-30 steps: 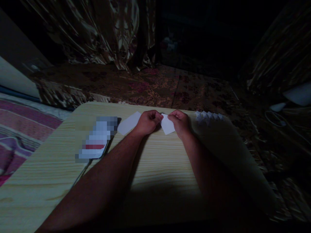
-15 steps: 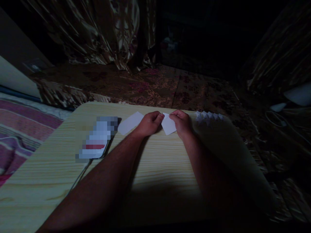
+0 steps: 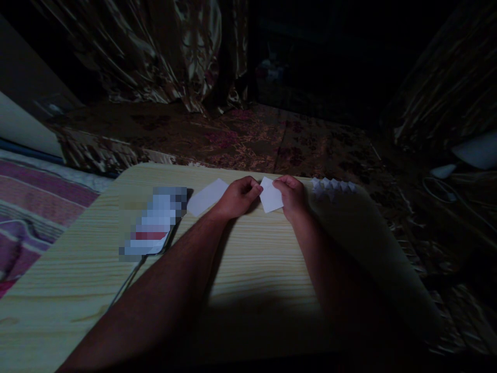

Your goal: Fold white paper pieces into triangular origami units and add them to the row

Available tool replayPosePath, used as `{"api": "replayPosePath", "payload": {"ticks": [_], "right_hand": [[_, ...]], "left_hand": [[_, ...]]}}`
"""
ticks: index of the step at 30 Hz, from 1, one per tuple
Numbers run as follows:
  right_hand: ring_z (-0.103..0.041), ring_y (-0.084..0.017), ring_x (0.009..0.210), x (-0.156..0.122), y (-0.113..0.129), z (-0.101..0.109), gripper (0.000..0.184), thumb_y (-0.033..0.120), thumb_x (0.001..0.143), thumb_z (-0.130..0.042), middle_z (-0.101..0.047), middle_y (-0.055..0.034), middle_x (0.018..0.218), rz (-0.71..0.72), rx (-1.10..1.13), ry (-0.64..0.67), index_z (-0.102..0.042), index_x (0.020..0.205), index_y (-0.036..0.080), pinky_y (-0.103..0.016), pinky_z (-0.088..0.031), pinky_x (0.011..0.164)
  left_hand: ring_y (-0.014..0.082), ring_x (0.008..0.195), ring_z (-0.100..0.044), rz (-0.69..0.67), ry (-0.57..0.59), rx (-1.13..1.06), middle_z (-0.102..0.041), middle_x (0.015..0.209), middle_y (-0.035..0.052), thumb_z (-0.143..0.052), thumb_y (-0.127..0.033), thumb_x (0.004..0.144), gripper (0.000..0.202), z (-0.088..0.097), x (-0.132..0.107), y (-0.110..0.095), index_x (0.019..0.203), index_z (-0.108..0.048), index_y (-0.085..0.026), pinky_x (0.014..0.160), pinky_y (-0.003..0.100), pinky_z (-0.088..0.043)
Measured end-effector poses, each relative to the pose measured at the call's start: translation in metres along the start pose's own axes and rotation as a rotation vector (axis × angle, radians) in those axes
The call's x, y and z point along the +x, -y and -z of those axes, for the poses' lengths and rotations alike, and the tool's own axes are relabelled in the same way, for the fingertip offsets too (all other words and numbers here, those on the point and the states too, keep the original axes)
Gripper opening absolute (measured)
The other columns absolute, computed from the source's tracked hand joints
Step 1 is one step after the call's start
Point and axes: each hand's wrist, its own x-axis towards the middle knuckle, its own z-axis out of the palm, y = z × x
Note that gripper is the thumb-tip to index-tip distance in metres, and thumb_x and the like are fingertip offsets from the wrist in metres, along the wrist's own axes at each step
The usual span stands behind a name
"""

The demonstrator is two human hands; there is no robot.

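Between my hands is a small white piece of paper [image 3: 271, 198], tilted so that one corner points up. My left hand [image 3: 241, 196] pinches its left edge with thumb and fingertips. On the other side, my right hand [image 3: 292, 196] grips the paper's right edge, thumb on top. Just left of my left hand a white sheet of paper [image 3: 206, 197] lies flat, partly covered by that hand. Several small folded white paper pieces [image 3: 333, 186] with pointed tips sit in a group to the right of my right hand.
A phone [image 3: 157, 220], its screen blurred out, lies on the left of the wooden table [image 3: 264, 259] with a cable [image 3: 123, 287] running from it. Striped bedding [image 3: 42, 197] borders the table's left. Behind stands a patterned cloth-covered ledge [image 3: 233, 132] below a curtain [image 3: 186, 52].
The small piece of paper has turned slightly and tipped up between my hands. My left fingers have shifted a little along its edge. Other things stay where they were.
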Motion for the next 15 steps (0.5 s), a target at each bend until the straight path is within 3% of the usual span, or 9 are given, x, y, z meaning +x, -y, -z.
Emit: {"api": "replayPosePath", "payload": {"ticks": [3,7,15], "right_hand": [[-0.048,-0.01,0.052,0.0014,-0.0019,0.0002,0.019,0.034,0.064,-0.065,-0.054,0.0049,0.057,0.014,0.023,-0.007,-0.055,0.069,0.018,-0.022,-0.036,0.048],[-0.048,-0.009,0.053,0.0007,-0.0028,-0.0006,0.021,0.036,0.067,-0.065,-0.055,0.0047,0.059,0.057,0.028,0.017,-0.056,0.072,0.018,-0.021,-0.036,0.049],[-0.053,-0.009,0.05,-0.006,0.0017,-0.007,0.014,0.028,0.067,-0.063,-0.058,0.0044,0.056,0.021,-0.083,0.163,-0.056,0.073,0.017,-0.022,-0.041,0.052]], "left_hand": [[0.0116,0.065,-0.051,0.004,0.0,-0.061,-0.06,0.074,0.0017,-0.064,-0.04,0.075,0.026,-0.0009,0.0005,0.002,0.082,-0.058,-0.015,0.059,0.022,-0.04],[0.0099,0.057,-0.048,0.067,0.005,-0.058,-0.057,0.066,-0.0003,-0.066,-0.036,0.072,0.023,-0.0012,0.0021,0.0055,0.074,-0.057,-0.015,0.052,0.021,-0.037],[0.0094,0.055,-0.048,0.105,-0.236,-0.176,-0.055,0.065,-0.002,-0.063,-0.035,0.073,0.02,0.0029,0.0063,0.0091,0.074,-0.054,-0.017,0.051,0.02,-0.037]]}}
